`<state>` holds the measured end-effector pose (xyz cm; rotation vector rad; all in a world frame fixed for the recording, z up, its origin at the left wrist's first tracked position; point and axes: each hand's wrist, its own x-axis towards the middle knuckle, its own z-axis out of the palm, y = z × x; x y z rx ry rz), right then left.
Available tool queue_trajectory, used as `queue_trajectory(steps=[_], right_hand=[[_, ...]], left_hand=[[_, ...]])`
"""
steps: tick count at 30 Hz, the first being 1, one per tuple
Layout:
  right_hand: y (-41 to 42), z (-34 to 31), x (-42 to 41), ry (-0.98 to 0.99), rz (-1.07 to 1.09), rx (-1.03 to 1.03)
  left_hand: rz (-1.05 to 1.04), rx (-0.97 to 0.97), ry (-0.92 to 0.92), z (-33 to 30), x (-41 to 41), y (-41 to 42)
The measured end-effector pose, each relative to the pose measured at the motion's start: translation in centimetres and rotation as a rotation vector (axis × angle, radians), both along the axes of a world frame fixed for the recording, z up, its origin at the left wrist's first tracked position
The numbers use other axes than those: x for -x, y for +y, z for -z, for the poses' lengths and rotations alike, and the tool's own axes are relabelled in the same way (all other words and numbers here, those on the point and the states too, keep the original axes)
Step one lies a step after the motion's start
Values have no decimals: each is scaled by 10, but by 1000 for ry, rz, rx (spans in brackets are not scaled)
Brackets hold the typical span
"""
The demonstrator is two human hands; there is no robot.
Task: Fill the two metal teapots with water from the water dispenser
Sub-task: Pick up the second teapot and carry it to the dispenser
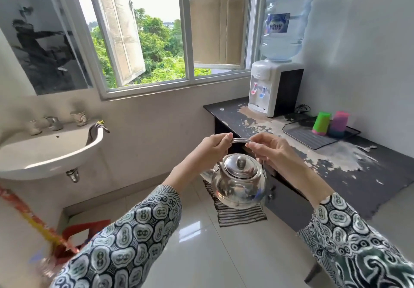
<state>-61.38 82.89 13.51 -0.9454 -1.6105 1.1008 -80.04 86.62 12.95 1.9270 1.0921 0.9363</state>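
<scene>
- Patterned sleeves (125, 238) fill the near edge of the view, both forearms reaching forward toward the teapot (239, 181).
- Left of the teapot, a wall-mounted sink (44, 153) is seen, with a tap and two paper cups on its back ledge.
- One end of the teapot's arched handle (240, 140) is clamped by the left hand (215, 147).
- The teapot is held in the air above a striped floor mat (240, 215), lid on, spout turned toward the sink.
- The handle's other end is pinched by the right hand (267, 149), fingers closed round it.
- Right of the teapot and farther back, the water dispenser (274, 88) stands on a worn dark counter (336, 160), red and blue taps facing outward; green and pink cups sit on a tray beyond it.
- The carrying step appears to be in hand; no filling has begun, and a second teapot is not visible.
- Next, the lid would likely need removing and the opening placing under a tap.
</scene>
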Motion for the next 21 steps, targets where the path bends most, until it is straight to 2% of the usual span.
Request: queue_trajectory(steps=[10, 21], right_hand=[[182, 9, 22, -7, 82, -7], [391, 23, -13, -98, 129, 14]], left_hand=[[60, -45, 137, 6, 20, 201], [126, -67, 184, 27, -11, 417]])
